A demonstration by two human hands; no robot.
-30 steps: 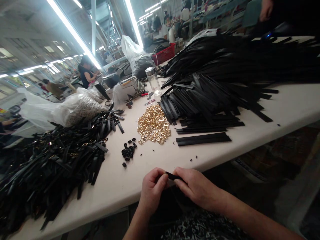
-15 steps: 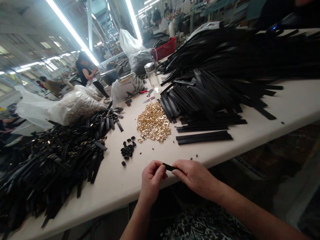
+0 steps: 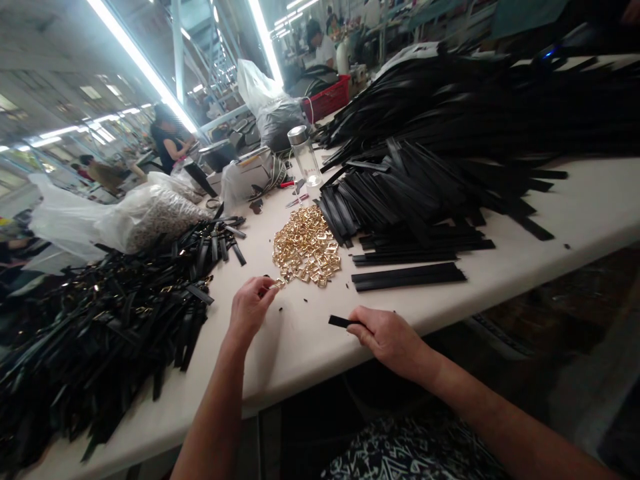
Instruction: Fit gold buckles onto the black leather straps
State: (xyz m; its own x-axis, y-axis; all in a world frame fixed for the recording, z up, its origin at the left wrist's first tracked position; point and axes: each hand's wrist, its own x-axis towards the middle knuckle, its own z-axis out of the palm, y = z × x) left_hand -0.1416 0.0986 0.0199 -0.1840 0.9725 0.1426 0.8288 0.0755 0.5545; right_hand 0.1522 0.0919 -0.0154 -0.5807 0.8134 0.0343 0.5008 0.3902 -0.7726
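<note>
My right hand (image 3: 387,337) pinches a short black strap (image 3: 341,321) over the table's front part, its free end pointing left. My left hand (image 3: 250,307) reaches over the small black loops, most of which it hides. Its thumb and fingertips are closed beside a gold buckle (image 3: 280,284) at the near edge of the gold buckle pile (image 3: 306,243); whether they grip it is too small to tell. Several black strips (image 3: 409,276) lie to the right of the pile, with a larger heap of black strips (image 3: 390,200) behind them.
A heap of finished-looking black straps with gold buckles (image 3: 115,320) covers the table's left side. Behind stand a glass bottle (image 3: 306,160), plastic bags (image 3: 145,217) and a red basket (image 3: 327,99). A person (image 3: 170,143) stands in the background. The table edge (image 3: 310,385) runs diagonally.
My left hand has let go of the strap and moved left and forward to the loops and buckles. My right hand still holds the strap, almost in the same place.
</note>
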